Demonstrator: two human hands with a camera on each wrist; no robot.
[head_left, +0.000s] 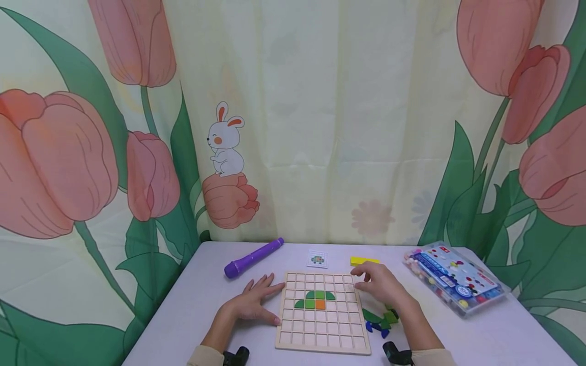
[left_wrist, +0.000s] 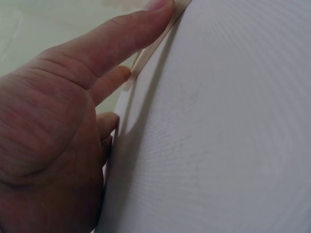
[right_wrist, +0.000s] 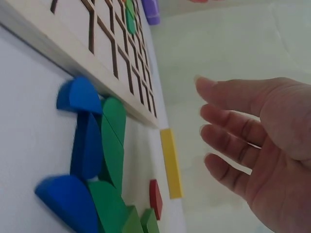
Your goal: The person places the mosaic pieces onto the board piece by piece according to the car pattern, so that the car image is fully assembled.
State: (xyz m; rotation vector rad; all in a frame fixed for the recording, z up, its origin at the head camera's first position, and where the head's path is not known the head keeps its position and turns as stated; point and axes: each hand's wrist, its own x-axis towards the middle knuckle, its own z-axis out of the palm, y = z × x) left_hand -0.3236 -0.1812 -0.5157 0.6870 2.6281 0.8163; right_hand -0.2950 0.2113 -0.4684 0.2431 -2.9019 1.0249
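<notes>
A wooden grid board (head_left: 320, 340) lies on the white table, with several green pieces and one orange piece (head_left: 319, 304) set in its upper middle. My left hand (head_left: 256, 302) rests flat on the table, fingers straight, touching the board's left edge (left_wrist: 146, 53). My right hand (head_left: 380, 284) hovers over the board's upper right corner, fingers relaxed and empty (right_wrist: 252, 131). Below it lies a pile of loose green and blue pieces (head_left: 380, 321) (right_wrist: 92, 155). A yellow bar (head_left: 363, 261) (right_wrist: 171, 162) lies just beyond the right hand.
A purple marker (head_left: 253, 257) lies at the back left. A small pattern card (head_left: 317, 259) sits behind the board. A clear plastic box of beads (head_left: 453, 278) stands at the right. A tulip-print curtain hangs behind the table. A red piece (right_wrist: 155, 198) lies by the pile.
</notes>
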